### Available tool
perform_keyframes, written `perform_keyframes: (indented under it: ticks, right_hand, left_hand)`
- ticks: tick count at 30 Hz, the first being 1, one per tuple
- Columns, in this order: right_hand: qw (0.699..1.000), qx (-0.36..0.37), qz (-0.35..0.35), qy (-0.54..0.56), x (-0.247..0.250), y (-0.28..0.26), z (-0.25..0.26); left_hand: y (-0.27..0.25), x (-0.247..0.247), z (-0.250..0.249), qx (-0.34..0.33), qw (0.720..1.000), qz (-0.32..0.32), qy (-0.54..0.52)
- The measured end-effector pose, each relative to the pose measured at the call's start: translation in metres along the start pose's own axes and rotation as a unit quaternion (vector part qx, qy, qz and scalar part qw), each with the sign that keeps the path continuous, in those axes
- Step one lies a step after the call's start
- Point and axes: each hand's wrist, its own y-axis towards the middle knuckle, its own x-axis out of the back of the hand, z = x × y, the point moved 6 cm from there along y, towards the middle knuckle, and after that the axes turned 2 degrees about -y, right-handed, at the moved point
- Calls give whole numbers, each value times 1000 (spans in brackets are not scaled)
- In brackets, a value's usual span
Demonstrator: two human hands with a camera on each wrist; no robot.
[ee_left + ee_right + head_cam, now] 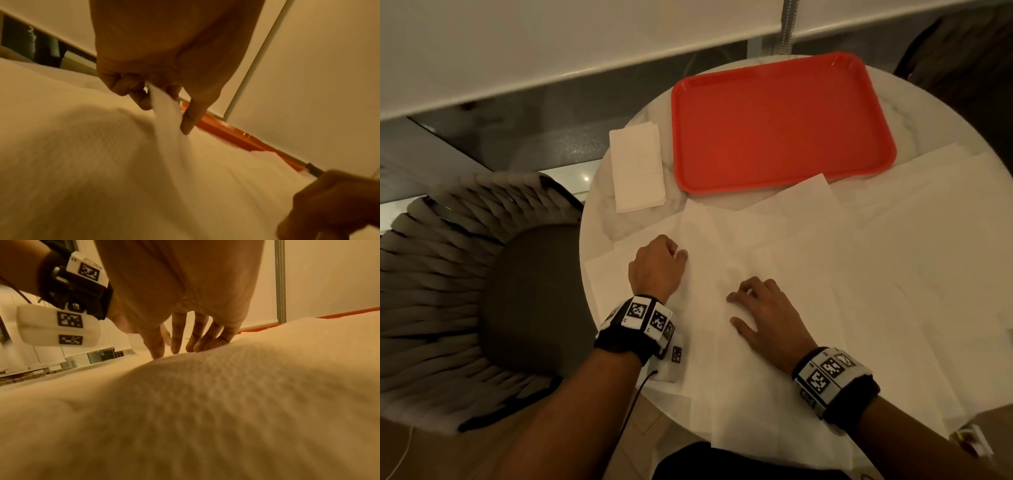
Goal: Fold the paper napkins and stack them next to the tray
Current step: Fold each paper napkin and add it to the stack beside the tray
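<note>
Several unfolded white paper napkins (pixel 808 260) lie overlapping across the round marble table. My left hand (pixel 659 263) pinches an edge of one napkin (pixel 164 104) between thumb and curled fingers, lifting it a little. My right hand (pixel 760 308) rests on the same napkin (pixel 226 386), fingers spread and fairly straight, tips pressing the sheet down. A stack of folded napkins (pixel 637 168) lies left of the red tray (pixel 780 120), which sits bare at the table's far side.
The table's (pixel 640 226) marble shows between stack and loose napkins. A woven grey chair (pixel 465 274) stands close at the left. A white window blind (pixel 585 44) hangs behind the table. Napkins hang over the table's near edge.
</note>
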Motion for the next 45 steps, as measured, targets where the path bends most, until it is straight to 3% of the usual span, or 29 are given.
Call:
perform_keyframes:
  ticks: [2, 4, 6, 7, 9, 11, 12, 13, 14, 15, 17, 19, 21, 23, 26, 28, 29, 30, 32, 33, 34, 35, 36, 38, 39, 40, 45]
  right_hand:
    - [1000, -11, -8, 7, 5, 1, 3]
    - [996, -34, -51, 63, 17, 4, 10]
    - [971, -91, -95, 198, 32, 10, 18]
    - [944, -135, -97, 283, 36, 16, 20]
    - [847, -228, -58, 477, 37, 29, 30]
    - [694, -271, 0, 667, 27, 40, 48]
    - [624, -270, 26, 733, 24, 45, 58]
    - [576, -259, 39, 774, 23, 49, 67]
    - [551, -247, 39, 796, 23, 53, 73]
    - [545, -241, 28, 803, 22, 56, 75]
    - [579, -245, -11, 778, 18, 61, 70]
    - [646, -255, -51, 718, 17, 64, 63]
    - [685, -266, -62, 675, 13, 68, 60]
    - [667, -276, -52, 690, 8, 70, 66]
    - [606, -282, 0, 744, 6, 75, 90]
    - [584, -280, 13, 762, 7, 76, 100]
    - [592, -279, 3, 756, 5, 76, 101]
    - [624, -281, -17, 729, 3, 76, 99]
    - [710, -270, -74, 647, 4, 77, 89]
    - [730, -265, -89, 624, 4, 76, 85]
    - [733, -263, -102, 619, 5, 78, 83]
    - [736, -263, -110, 615, 5, 78, 81]
    - [743, -257, -116, 606, 7, 81, 81]
    - [773, -240, -120, 575, 12, 87, 82]
    - [787, -235, -121, 557, 14, 90, 82]
    - [799, -234, -121, 541, 14, 94, 80]
    - [840, -254, -135, 460, 18, 103, 68]
  left_hand:
    - [-8, 13, -8, -14, 996, 9, -85]
    - [-22, 31, -19, -26, 975, 36, -220]
    - [-39, 50, -27, -8, 920, 85, -382]
    - [-45, 57, -29, 7, 881, 118, -459]
    - [-52, 71, -30, 42, 796, 177, -578]
    - [-54, 81, -24, 75, 735, 213, -639]
    - [-53, 84, -19, 84, 723, 220, -649]
    - [-50, 87, -12, 94, 724, 216, -649]
    - [-44, 88, -2, 103, 733, 204, -640]
    - [-39, 90, 8, 105, 755, 184, -621]
    - [-26, 101, 26, 78, 832, 120, -535]
    - [-17, 112, 35, 21, 902, 75, -425]
    - [-13, 118, 37, -40, 933, 66, -352]
    - [-13, 120, 32, -100, 943, 69, -310]
    - [-22, 107, 10, -184, 942, 95, -265]
    - [-30, 85, -5, -210, 939, 144, -230]
    - [-33, 74, -10, -212, 940, 167, -209]
    - [-36, 67, -11, -212, 941, 173, -197]
    - [-28, 70, -8, -212, 945, 109, -222]
    - [-23, 77, -1, -204, 946, 51, -245]
    - [-14, 83, 9, -180, 948, 6, -263]
    - [-4, 84, 19, -133, 950, 3, -281]
    - [6, 78, 28, -67, 947, 55, -308]
    - [17, 56, 34, 50, 887, 229, -397]
    - [21, 51, 32, 69, 858, 276, -429]
    - [30, 53, 27, 60, 848, 285, -444]
    - [120, 84, 15, 20, 875, 149, -460]
